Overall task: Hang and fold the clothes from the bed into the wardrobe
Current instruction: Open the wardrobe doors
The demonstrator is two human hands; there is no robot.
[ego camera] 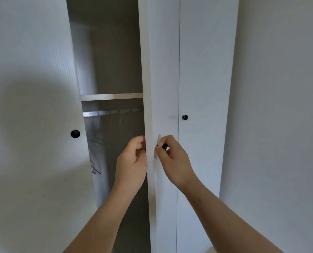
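Note:
A white wardrobe fills the view. Its left door point(33, 106) with a black knob point(75, 134) stands swung open. The middle door point(161, 79) is partly open, edge toward me. My right hand point(174, 161) pinches that door's small black knob point(164, 147). My left hand point(132, 163) curls around the same door's left edge from the inside. Inside, a shelf point(112, 96) sits above a metal rail point(112, 112) with several pale hangers point(95, 154) on it. No clothes or bed are in view.
The right door point(205, 88) is closed, with a black knob point(184, 117). A plain white wall point(279, 106) stands to the right of the wardrobe. The space above the shelf looks dark and bare.

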